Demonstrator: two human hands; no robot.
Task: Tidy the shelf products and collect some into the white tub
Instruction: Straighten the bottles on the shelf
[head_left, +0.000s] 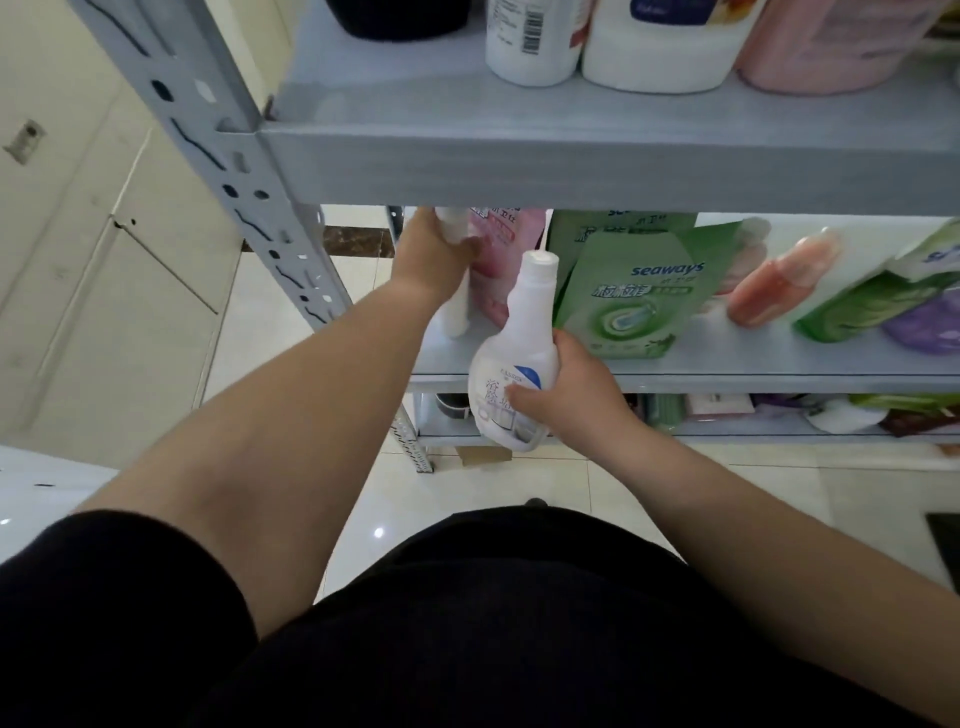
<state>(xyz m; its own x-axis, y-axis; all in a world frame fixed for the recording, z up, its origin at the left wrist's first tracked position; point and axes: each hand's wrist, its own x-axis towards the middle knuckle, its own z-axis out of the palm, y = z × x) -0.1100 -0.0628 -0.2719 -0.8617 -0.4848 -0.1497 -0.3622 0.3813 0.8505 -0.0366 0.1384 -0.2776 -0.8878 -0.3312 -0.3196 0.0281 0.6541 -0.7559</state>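
White bottle (511, 358) rests in right hand (569, 395), white tube (457, 312) in left hand (434, 254).

Person wears a plain black top (493, 634), loose dark fabric across the torso, slightly creased. Left sleeve (114, 597) is short and black, its rounded hem ending above the elbow. Both forearms are bare down to the 2 hands, left hand (431, 254) and right hand (566, 392).

Both arms stretch forward; left hand (434, 257) grips a slim white bottle (457, 314), right hand (569, 392) holds a translucent bottle (519, 335).
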